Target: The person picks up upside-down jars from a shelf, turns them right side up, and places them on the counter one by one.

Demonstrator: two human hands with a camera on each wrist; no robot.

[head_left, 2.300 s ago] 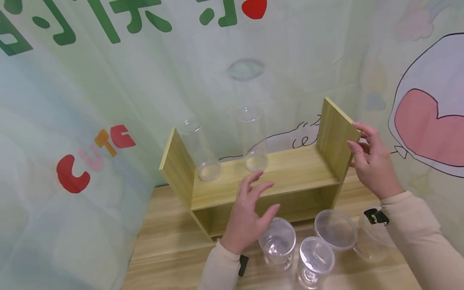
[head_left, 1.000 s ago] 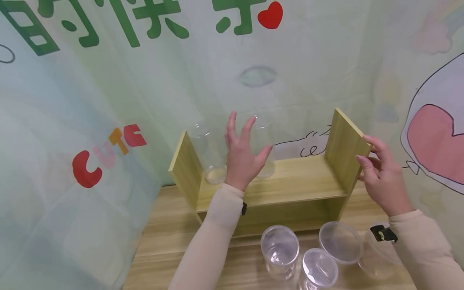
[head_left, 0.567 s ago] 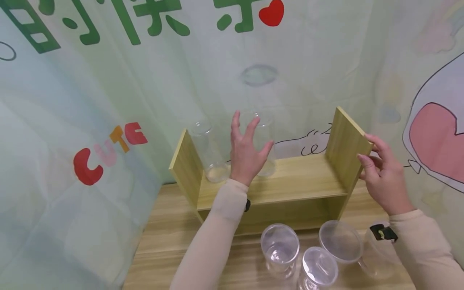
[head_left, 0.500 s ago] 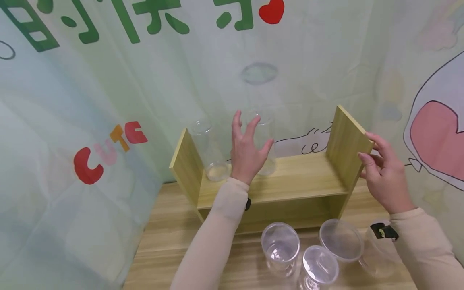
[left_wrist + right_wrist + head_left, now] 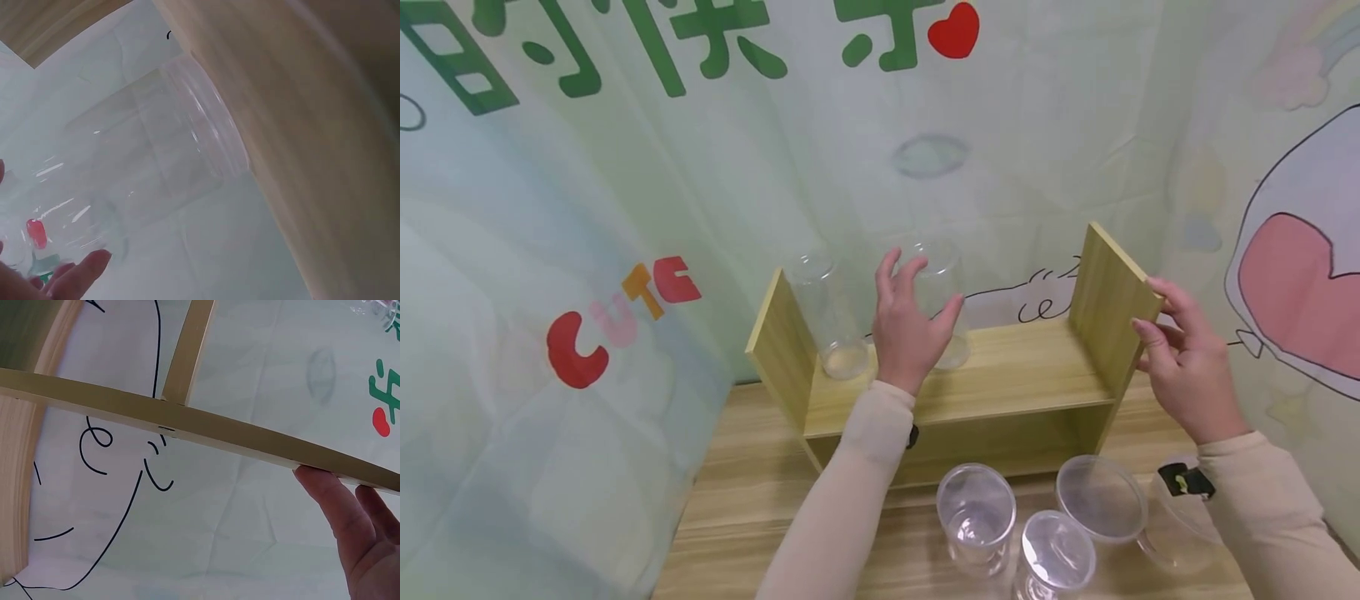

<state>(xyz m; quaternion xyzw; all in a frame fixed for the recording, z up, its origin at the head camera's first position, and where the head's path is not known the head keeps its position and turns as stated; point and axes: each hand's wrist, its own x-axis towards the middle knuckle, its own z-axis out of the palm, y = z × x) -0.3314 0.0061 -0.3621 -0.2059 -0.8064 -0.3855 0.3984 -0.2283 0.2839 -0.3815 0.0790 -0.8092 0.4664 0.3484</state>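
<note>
In the head view my left hand (image 5: 910, 337) curls round the upper part of a tall clear jar (image 5: 953, 354), with fingers on its left and thumb on its right. That jar (image 5: 144, 144) stands upright on the upper board of a small wooden shelf (image 5: 1022, 362); some fingertips (image 5: 94, 264) show by its end in the left wrist view. Another clear jar (image 5: 842, 358) is upright at the board's left end. My right hand (image 5: 1191, 367) pinches the front edge of the shelf's right side panel (image 5: 1108, 308); its fingers (image 5: 337, 500) meet that edge in the right wrist view.
Several clear plastic containers stand on the wooden table (image 5: 722, 500) before the shelf, among them a cup (image 5: 976, 508), a smaller one (image 5: 1056, 554) and a wide-rimmed one (image 5: 1102, 500). A printed curtain (image 5: 737, 183) hangs close behind.
My left hand has risen from in front of the shelf to the right-hand jar, and its fingers have drawn in round it. The right hand has stayed on the side panel.
</note>
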